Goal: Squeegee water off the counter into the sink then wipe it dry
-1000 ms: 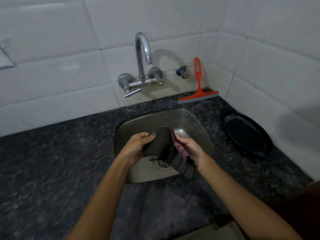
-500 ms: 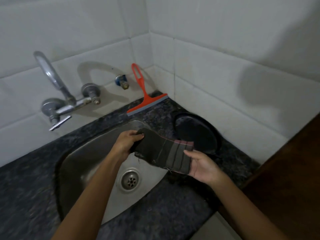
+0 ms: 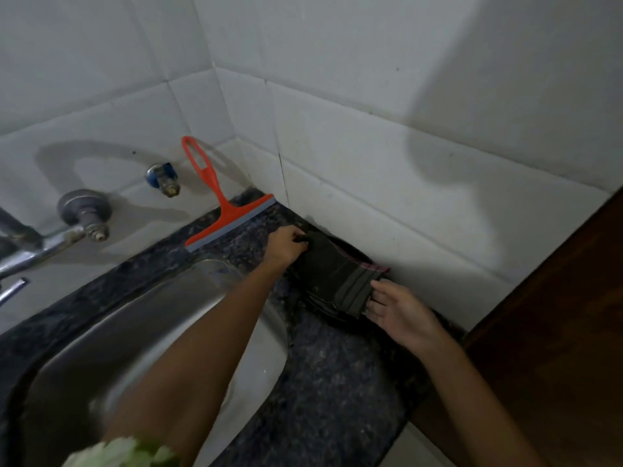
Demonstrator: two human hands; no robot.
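A dark folded cloth (image 3: 332, 276) with striped ends lies over a black plate by the right wall. My left hand (image 3: 286, 246) grips the cloth's far end. My right hand (image 3: 401, 311) touches its near end with the fingers spread. The red squeegee (image 3: 222, 210) leans against the back wall in the corner, blade down on the dark speckled counter (image 3: 337, 382). The steel sink (image 3: 141, 332) lies to the left under my left forearm.
The black plate (image 3: 323, 306) is mostly hidden under the cloth. A metal tap (image 3: 50, 234) and a small valve (image 3: 163, 178) are on the back tiled wall. A brown wooden surface (image 3: 556, 332) borders the counter on the right.
Both hands carried the cloth from above the sink rightward onto the counter by the right wall, over the black plate. The view turned right. The squeegee has stayed put.
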